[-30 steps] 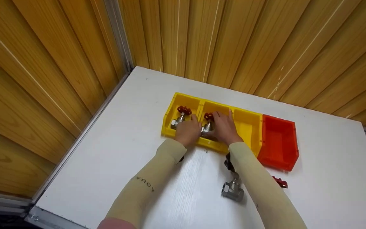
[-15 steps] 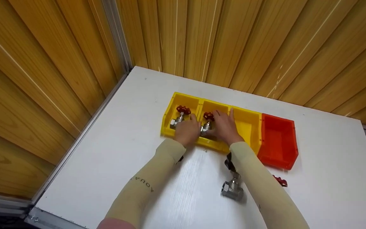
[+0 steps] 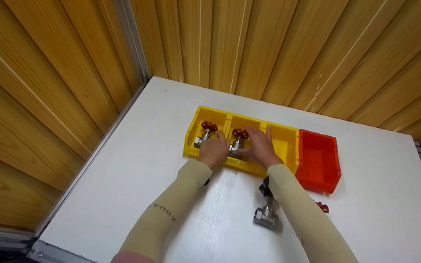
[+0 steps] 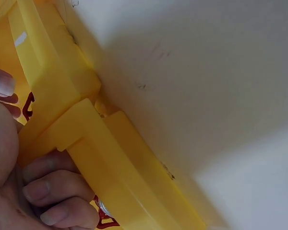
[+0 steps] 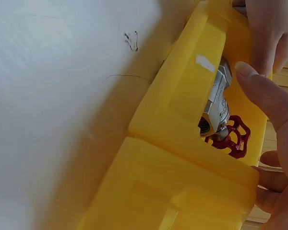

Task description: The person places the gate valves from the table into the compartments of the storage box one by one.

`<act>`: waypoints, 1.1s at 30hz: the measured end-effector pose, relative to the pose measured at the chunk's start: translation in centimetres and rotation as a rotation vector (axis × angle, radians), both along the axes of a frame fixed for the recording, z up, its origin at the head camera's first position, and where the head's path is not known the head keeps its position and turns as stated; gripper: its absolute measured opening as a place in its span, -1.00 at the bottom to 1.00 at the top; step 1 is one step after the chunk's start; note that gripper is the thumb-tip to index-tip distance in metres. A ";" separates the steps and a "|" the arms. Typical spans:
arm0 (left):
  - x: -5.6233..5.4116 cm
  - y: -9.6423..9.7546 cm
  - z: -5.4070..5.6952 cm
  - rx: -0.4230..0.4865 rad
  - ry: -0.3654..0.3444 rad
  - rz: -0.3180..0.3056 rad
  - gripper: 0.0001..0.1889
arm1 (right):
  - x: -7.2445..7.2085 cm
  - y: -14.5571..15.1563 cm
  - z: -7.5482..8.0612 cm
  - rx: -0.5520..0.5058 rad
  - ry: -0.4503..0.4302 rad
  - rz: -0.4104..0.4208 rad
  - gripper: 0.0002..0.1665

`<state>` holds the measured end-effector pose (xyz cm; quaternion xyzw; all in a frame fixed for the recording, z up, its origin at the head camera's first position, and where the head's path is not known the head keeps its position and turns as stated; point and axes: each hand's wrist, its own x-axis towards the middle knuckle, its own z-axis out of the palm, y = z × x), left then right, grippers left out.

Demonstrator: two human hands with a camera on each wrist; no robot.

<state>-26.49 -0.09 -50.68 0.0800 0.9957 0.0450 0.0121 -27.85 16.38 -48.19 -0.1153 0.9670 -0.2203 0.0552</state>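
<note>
Your left hand (image 3: 214,149) grips the glossy yellow plastic partition (image 3: 228,123) between the left and middle bins, fingers curled at the wall. Your right hand (image 3: 262,148) stands wide over the right side of the middle yellow plastic bin (image 3: 240,165), thumb and fingers spread apart; the thumb tip lies just beside the silver steel valve with a scalloped red handwheel (image 5: 218,105), and whether it touches cannot be told. That valve lies inside the middle bin, its body toward the front lip, its handwheel toward the back.

Judged from this posture, you are at the step of settling the valve in its bin, your left hand steadying the row. The next move appears to call for drawing the right thumb and fingers clear without catching the handwheel.

Counted outward: three yellow bins stand in one row, with one open-topped red plastic bin (image 3: 316,160) at the right end. Three valve bodies show: yours in the middle; a matching red-wheeled steel valve (image 3: 204,137) in the left bin; and a steel valve with a black handwheel (image 3: 266,217) on the smooth white surface (image 3: 122,175). A third red handwheel (image 3: 322,207) shows beyond your right cream fabric sleeve (image 3: 305,219), any body hidden.
</note>
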 end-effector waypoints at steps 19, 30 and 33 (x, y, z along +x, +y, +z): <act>-0.3 -0.5 -0.3 0.010 -0.005 -0.001 -0.42 | 1.0 0.0 0.3 -0.053 0.011 0.004 0.07; -0.2 -0.6 -0.3 0.001 0.067 -0.004 -0.44 | 1.9 0.1 0.3 -0.079 0.025 0.022 0.10; -0.2 -0.6 -0.2 0.002 0.057 -0.004 -0.43 | 2.0 0.1 0.3 -0.082 0.024 0.023 0.11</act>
